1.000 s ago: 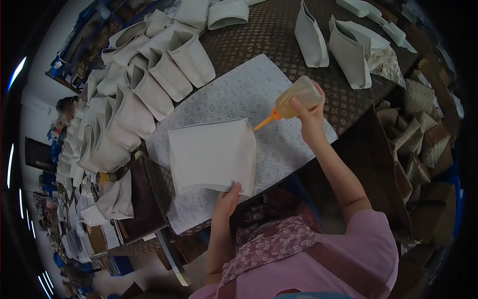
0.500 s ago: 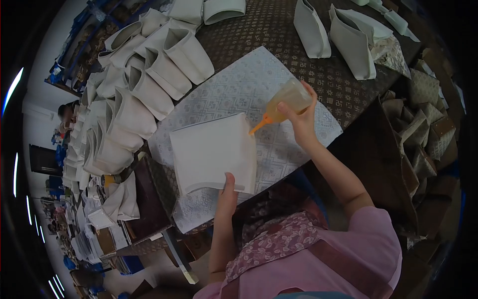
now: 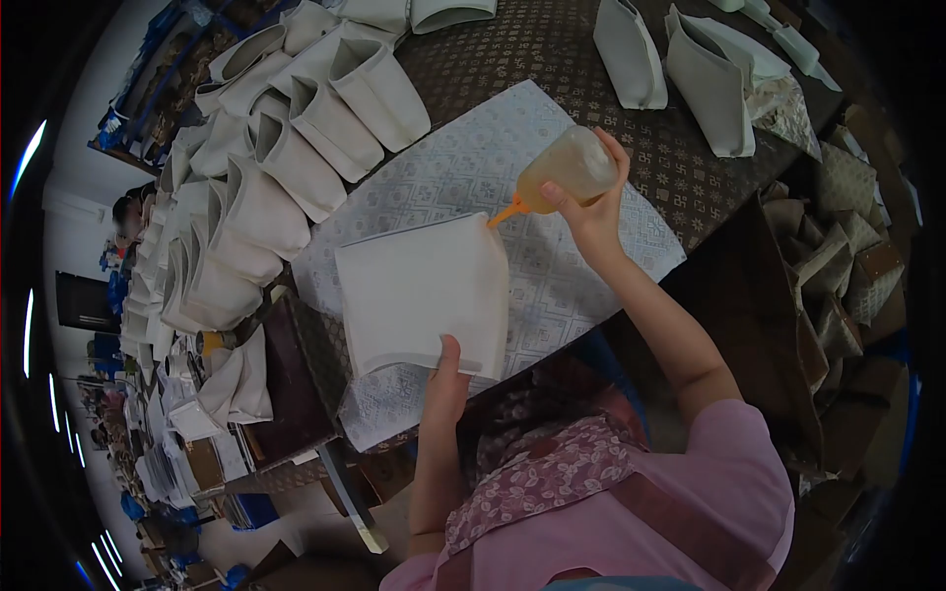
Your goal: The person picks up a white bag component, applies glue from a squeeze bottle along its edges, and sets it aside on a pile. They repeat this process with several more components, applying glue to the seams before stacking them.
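A flat white folded bag piece (image 3: 419, 291) lies on a pale patterned sheet (image 3: 473, 177) in front of me. My left hand (image 3: 448, 379) presses on its near edge, fingers on the paper. My right hand (image 3: 591, 212) grips a yellowish squeeze bottle (image 3: 567, 167) tilted down to the left. Its orange nozzle tip (image 3: 505, 214) touches the far right corner of the white piece.
Several upright white bag shells (image 3: 286, 148) crowd the table's left side, with more (image 3: 709, 79) at the far right. A dark patterned tablecloth (image 3: 552, 49) covers the table. Brown patterned boxes (image 3: 838, 246) pile up at the right. Another person (image 3: 128, 212) sits far left.
The bottle has swung down and left, bringing the nozzle from above the sheet onto the white piece's far right corner. My left hand has slid slightly along the near edge.
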`<state>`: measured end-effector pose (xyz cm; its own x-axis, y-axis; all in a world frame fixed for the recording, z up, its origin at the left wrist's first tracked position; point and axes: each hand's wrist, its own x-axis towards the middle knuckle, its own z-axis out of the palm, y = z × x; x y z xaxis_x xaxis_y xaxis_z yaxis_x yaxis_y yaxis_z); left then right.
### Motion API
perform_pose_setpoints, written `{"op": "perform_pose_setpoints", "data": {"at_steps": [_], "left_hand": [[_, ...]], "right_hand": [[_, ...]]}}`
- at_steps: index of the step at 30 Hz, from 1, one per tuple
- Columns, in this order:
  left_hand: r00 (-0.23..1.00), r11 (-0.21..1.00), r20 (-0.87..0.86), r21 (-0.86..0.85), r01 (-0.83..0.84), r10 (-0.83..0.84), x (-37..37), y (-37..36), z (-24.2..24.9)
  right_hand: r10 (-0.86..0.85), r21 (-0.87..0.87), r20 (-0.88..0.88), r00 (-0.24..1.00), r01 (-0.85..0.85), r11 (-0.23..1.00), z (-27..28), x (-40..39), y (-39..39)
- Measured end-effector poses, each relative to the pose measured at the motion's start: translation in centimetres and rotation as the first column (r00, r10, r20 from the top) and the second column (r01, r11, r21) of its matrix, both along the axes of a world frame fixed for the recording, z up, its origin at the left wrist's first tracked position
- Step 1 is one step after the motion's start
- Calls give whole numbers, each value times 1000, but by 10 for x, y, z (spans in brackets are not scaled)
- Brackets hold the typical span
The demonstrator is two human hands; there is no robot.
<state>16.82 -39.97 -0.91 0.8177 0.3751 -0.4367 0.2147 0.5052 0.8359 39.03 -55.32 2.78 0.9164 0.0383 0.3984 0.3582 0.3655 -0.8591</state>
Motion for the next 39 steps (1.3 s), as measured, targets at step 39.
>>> {"op": "perform_pose_setpoints", "data": {"at_steps": [39], "left_hand": [[995,993,100,-116,-13,24,26,-16,11]], "right_hand": [[159,111,-468,869,-120,986,-32,-80,-35]]}}
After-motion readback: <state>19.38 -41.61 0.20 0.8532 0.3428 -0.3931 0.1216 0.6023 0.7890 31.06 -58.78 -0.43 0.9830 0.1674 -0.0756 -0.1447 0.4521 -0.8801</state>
